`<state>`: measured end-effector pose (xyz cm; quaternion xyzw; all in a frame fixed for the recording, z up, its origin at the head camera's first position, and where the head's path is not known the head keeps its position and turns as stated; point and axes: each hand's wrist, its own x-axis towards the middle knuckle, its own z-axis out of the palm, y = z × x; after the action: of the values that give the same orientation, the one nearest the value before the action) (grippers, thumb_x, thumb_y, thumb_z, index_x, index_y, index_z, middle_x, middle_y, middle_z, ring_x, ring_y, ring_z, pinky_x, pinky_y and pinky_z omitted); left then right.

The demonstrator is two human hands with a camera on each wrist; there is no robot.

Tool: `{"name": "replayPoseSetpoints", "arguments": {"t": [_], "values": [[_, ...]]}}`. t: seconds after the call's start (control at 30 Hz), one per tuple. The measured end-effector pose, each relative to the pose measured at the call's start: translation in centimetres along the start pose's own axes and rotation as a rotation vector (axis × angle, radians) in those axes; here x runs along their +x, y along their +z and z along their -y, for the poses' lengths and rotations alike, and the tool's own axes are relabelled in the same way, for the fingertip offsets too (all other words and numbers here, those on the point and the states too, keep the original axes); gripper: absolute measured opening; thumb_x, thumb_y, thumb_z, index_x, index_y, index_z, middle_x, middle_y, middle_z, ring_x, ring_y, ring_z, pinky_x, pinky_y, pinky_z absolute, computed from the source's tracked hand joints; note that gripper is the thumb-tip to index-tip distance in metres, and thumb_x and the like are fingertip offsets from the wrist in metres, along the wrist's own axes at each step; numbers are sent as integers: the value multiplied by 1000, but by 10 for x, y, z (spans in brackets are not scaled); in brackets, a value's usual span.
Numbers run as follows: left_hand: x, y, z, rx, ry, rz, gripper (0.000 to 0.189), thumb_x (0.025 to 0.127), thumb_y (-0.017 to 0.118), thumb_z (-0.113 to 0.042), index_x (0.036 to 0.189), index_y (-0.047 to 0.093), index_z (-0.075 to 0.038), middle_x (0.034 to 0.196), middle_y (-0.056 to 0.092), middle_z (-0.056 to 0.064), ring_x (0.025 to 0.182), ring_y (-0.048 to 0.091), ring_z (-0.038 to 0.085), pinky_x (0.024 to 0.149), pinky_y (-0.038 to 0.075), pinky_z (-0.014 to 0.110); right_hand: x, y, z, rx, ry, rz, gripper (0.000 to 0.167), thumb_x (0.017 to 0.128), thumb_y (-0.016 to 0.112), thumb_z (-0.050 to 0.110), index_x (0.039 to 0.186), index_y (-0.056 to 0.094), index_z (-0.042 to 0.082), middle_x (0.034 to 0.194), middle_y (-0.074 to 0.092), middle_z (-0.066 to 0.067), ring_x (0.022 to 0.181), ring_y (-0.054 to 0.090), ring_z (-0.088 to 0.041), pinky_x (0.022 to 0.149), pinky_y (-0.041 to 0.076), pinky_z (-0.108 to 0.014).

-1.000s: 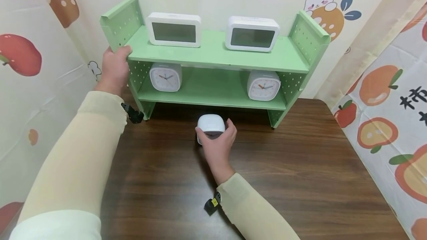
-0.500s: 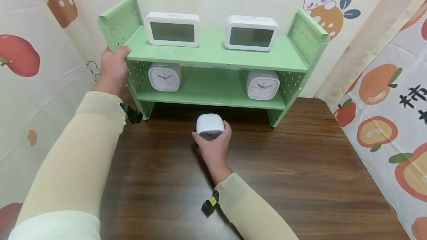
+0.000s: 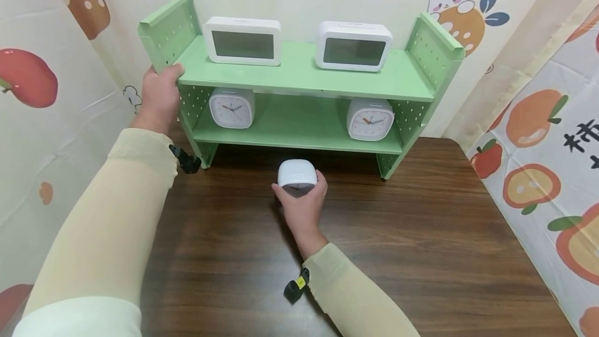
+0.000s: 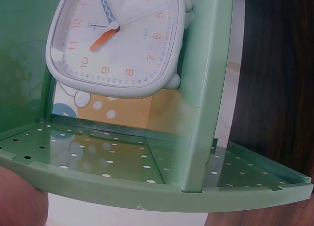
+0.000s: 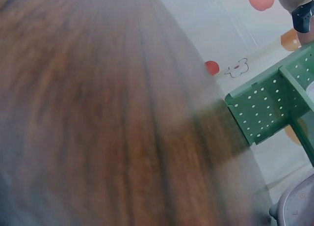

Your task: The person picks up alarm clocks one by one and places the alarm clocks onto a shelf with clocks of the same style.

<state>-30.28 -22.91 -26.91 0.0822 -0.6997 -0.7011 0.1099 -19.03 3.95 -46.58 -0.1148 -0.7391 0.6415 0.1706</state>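
Note:
In the head view my left hand (image 3: 160, 99) grips the left side panel of a green two-tier shelf (image 3: 299, 79), thumb over the upper board's front corner. My right hand (image 3: 304, 209) holds a white alarm clock (image 3: 297, 171) by its sides, low over the table just in front of the shelf. Its face is mostly hidden behind the hand; part of the dial with numerals shows on the clock (image 5: 299, 206) in the right wrist view. Two white dial clocks, one left (image 3: 232, 109) and one right (image 3: 370, 121), stand at the ends of the lower board.
On the upper board stand two white digital clocks, one left (image 3: 243, 41) and one right (image 3: 354, 47), with dark screens. A dark wooden table (image 3: 421, 243) lies under everything. Fruit-print cloth (image 3: 538, 134) hangs around the back and sides.
My right hand has shifted slightly around the clock, its fingers now nearer the clock's right side. The left hand and the shelf stay in place.

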Motion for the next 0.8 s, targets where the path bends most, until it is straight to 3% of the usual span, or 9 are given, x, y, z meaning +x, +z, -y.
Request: {"name": "replayPoseSetpoints", "arguments": {"t": [0.33,0.57,0.8], "values": [[-2,0,-2,1,-8,8,44,107,47,-36,149,46,-24,141,52,-2,128,47,15,118,26,41,2,-7,19,51,-37,-28,110,71,96,35,154,28,13,147,35,-5,128,41,-24,105,40,-46],[-2,0,-3,11,-9,9,43,107,48,-37,148,47,-23,138,54,0,125,49,16,117,29,42,1,-13,40,94,-29,1,109,73,95,39,155,26,20,145,35,2,127,42,-20,104,41,-45],[-2,-1,-2,13,-4,6,44,107,48,-37,148,47,-23,140,53,-1,127,47,16,117,28,42,8,-18,59,129,-90,32,111,73,94,40,156,24,17,146,35,4,127,42,-19,101,44,-46]]}}
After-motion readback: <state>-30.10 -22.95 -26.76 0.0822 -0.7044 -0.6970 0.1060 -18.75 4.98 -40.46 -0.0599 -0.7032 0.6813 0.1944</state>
